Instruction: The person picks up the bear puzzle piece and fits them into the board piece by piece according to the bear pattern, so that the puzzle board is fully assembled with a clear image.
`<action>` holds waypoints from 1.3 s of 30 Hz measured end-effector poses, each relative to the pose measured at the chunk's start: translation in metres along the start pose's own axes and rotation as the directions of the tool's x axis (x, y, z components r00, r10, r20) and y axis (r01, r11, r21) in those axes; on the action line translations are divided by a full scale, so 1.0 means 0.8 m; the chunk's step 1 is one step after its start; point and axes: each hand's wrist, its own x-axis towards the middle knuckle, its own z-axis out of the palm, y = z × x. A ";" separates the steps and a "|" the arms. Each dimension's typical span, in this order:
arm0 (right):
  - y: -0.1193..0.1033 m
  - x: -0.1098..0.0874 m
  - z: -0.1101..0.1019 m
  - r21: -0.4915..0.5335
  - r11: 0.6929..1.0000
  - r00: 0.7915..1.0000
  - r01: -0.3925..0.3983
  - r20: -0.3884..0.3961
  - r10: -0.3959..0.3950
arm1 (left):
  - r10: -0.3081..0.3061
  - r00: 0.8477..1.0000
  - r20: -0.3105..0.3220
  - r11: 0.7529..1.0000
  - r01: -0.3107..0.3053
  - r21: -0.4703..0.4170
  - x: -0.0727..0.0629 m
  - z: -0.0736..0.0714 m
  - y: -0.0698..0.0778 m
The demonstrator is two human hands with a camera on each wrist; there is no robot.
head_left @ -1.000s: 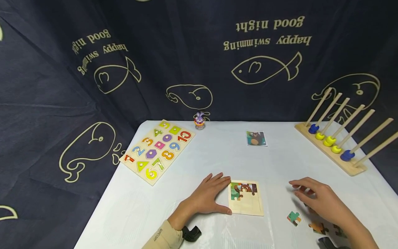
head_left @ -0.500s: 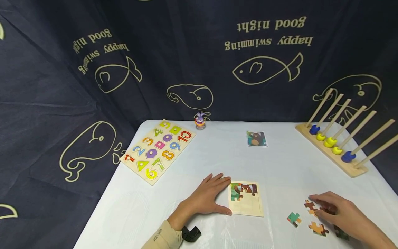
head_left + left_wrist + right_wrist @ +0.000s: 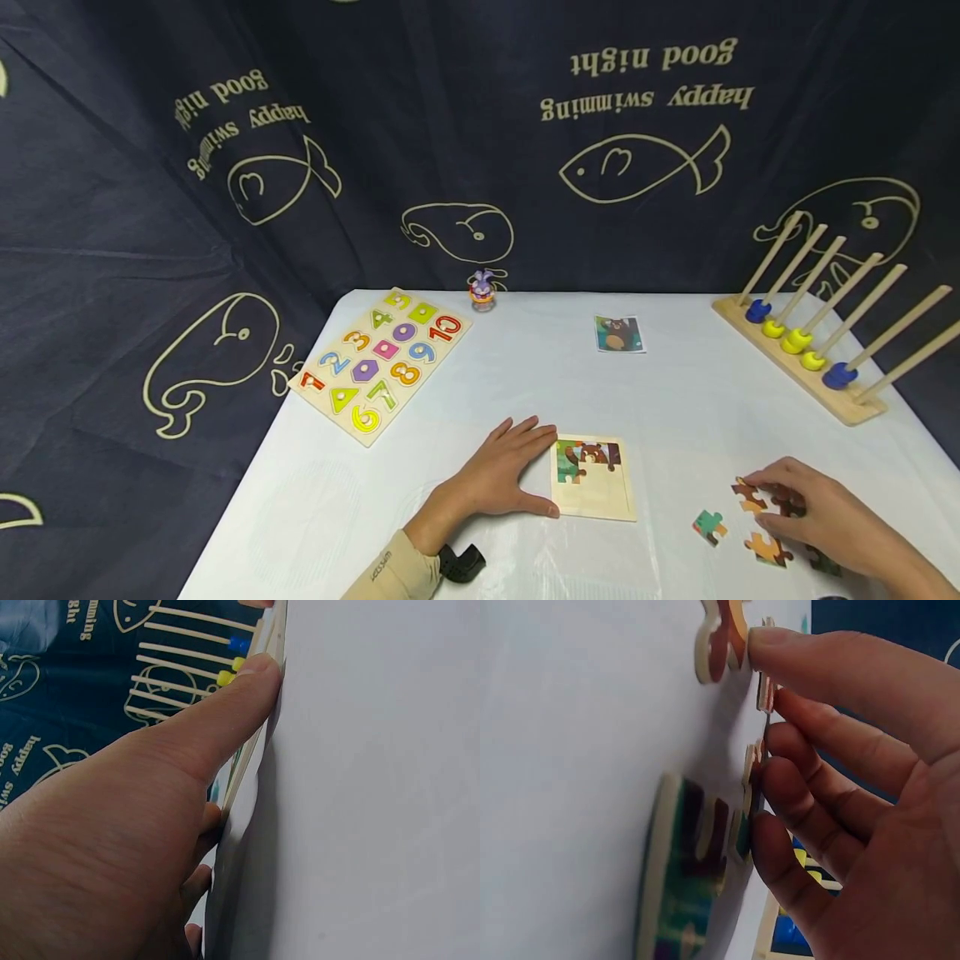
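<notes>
My left hand point(image 3: 498, 471) lies flat with fingers spread. Its fingertips and thumb touch the left edge of a square wooden puzzle board point(image 3: 603, 496), whose upper part holds several bear-picture pieces. In the left wrist view the thumb point(image 3: 225, 712) rests along the board's edge. To the right, my right hand point(image 3: 828, 517) bends over loose jigsaw pieces, fingertips at a brown piece point(image 3: 748, 495); no firm pinch shows. An orange piece point(image 3: 768, 550) and a teal piece point(image 3: 708, 527) lie nearby. A dark green-brown piece point(image 3: 679, 862) is below the palm; another is partly hidden under the fingers.
A number-and-shape board point(image 3: 382, 362) lies at the left. Toward the back are a small purple rabbit toy point(image 3: 482, 292) and a bear picture card point(image 3: 618, 333). A wooden peg rack point(image 3: 798, 358) with blue and yellow beads stands at the right edge.
My right hand has moved right and down from above the table to the loose pieces. The brown piece has shifted slightly in the last half second. The left hand has stayed still.
</notes>
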 end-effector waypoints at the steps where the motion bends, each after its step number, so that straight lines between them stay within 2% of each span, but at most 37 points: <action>1: -0.001 0.001 0.000 0.005 1.000 1.000 -0.008 -0.004 0.008 | 0.001 1.000 -0.001 1.000 -0.001 0.000 0.000 0.000 0.000; 6: -0.010 0.002 0.000 0.025 1.000 0.999 -0.013 -0.032 0.014 | 0.004 1.000 -0.001 1.000 -0.004 0.002 0.000 -0.001 0.000; 14: -0.037 0.009 0.002 -0.013 0.998 0.992 0.060 -0.111 -0.061 | 0.001 1.000 -0.002 1.000 -0.001 0.003 -0.001 -0.001 0.000; 18: -0.054 0.016 0.007 -0.022 0.998 0.990 0.066 -0.125 -0.068 | 0.005 1.000 -0.001 1.000 -0.005 0.002 0.000 -0.002 0.001; 24: -0.078 0.030 0.018 -0.009 0.994 0.988 0.109 -0.112 -0.109 | 0.004 1.000 0.005 1.000 -0.004 -0.003 0.000 -0.003 0.001; 30: -0.095 0.040 0.030 -0.029 0.977 0.968 0.210 -0.136 -0.212 | 0.006 1.000 0.005 1.000 -0.006 0.001 0.000 -0.003 0.000; 35: -0.110 0.049 0.036 -0.049 0.967 0.961 0.248 -0.112 -0.252 | 0.005 1.000 0.009 1.000 -0.005 -0.007 0.000 -0.003 0.000; 39: -0.123 0.056 0.043 -0.079 0.958 0.951 0.276 -0.122 -0.284 | 0.007 1.000 0.008 1.000 -0.007 -0.007 0.000 -0.003 0.001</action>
